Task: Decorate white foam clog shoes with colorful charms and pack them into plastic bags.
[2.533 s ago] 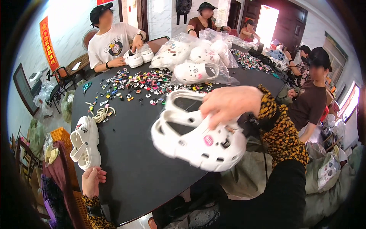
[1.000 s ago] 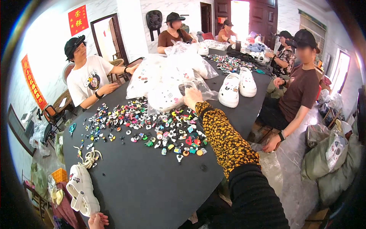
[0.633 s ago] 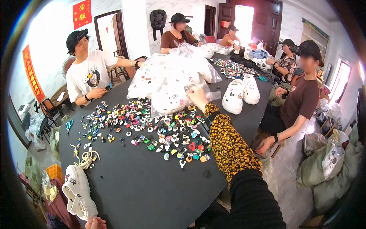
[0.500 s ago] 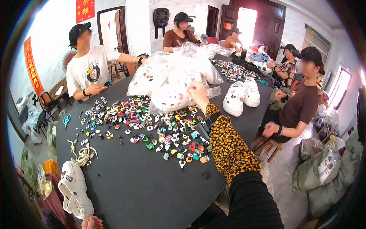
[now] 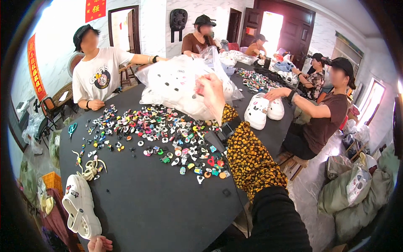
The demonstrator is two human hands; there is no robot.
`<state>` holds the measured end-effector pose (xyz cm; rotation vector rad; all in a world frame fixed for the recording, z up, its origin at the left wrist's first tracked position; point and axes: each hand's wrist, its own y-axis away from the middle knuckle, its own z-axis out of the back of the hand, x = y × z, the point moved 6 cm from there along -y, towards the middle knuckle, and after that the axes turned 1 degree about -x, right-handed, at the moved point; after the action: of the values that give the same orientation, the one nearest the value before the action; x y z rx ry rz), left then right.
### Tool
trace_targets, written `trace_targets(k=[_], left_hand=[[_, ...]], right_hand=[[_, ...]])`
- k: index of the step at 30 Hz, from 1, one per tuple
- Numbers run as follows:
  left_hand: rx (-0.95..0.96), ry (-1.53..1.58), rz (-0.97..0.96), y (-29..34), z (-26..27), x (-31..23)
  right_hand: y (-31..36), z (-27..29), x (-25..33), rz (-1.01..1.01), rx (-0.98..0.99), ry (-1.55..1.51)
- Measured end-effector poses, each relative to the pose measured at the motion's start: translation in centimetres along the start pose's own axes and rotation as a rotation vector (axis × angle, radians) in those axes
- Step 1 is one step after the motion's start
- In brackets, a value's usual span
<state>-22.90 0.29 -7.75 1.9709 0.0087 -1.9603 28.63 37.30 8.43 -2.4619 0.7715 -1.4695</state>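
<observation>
My right hand (image 5: 212, 91) reaches over the table with its fingers closed on a see-through plastic bag (image 5: 172, 80) that holds white clogs with small charms. At the table's near left edge lies a loose white clog (image 5: 79, 206), with a few charms on it. My left hand (image 5: 100, 244), only partly in the picture, is closed at the heel end of that clog. Between my hands spread many small colourful shoe charms (image 5: 168, 130). A coil of cream cord (image 5: 91, 168) rests just beyond the loose clog's toe.
Teal scissors (image 5: 72, 129) lie at the left edge. A pair of white clogs (image 5: 257, 112) stands at the right, where a seated person (image 5: 331, 101) touches one. A standing person in white (image 5: 100, 71) reaches to the bags. Farther back sit more people and another charm pile (image 5: 262, 80).
My right hand has lifted the bag's near side and drawn it slightly back. The person at the right has reached out to the pair of clogs. My left hand stays at the clog's heel.
</observation>
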Motion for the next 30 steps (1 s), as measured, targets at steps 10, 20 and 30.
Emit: trace_targets(k=[10, 20, 30], left_hand=[[-0.016, 0.029, 0.029, 2.6, -2.9, -3.7], [-0.02, 0.273, -0.473, 4.5, -3.4, -5.9], [0.036, -0.025, -0.368, 7.5, -3.7, -0.3]], right_hand=[[7.2, -9.5, 5.6, -0.163, 0.238, -0.176], [24.6, -15.2, 7.2, -0.254, 0.932, 0.066], [27.6, -11.7, 6.7, -0.052, 1.025, 0.492]])
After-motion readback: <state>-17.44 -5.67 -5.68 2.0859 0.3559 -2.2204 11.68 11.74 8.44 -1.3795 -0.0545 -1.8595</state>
